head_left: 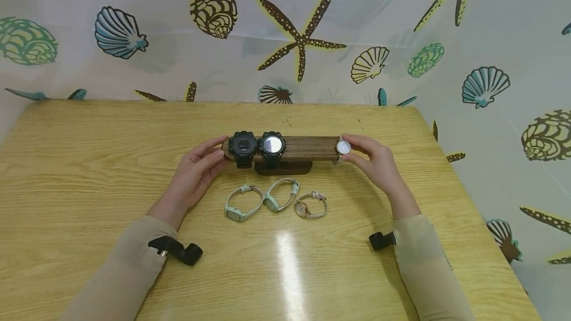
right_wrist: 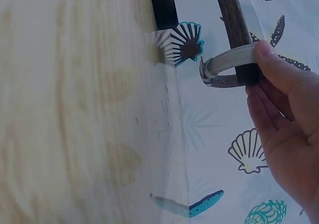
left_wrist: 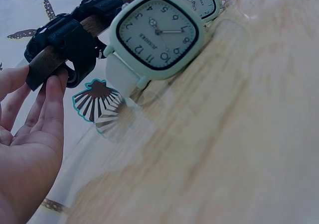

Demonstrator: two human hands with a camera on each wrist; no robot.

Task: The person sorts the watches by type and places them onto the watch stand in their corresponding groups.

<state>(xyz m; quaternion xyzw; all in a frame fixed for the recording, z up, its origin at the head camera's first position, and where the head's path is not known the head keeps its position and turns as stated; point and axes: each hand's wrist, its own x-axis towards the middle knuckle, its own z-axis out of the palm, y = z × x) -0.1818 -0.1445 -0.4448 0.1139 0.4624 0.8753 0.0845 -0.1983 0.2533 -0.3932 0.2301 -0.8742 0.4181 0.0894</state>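
Observation:
A dark wooden watch stand [head_left: 311, 148] with a long bar stands on the table. Two black digital watches [head_left: 243, 144] ring the bar near its left end. My left hand [head_left: 197, 171] holds that end, thumb on one side and fingers on the other in the left wrist view. At the right end a watch [head_left: 343, 147] with a white dial and pale strap [right_wrist: 230, 58] is looped round the bar. My right hand [head_left: 376, 162] pinches it there, the thumb against the strap and the fingers beneath the bar's end in the right wrist view.
In front of the stand lie two mint-green watches [head_left: 234, 214] [left_wrist: 157, 35] and a rose-gold watch [head_left: 301, 209] with a pale strap. The wooden table [head_left: 111, 162] ends at a shell-patterned cloth [head_left: 174, 53] behind and to the right.

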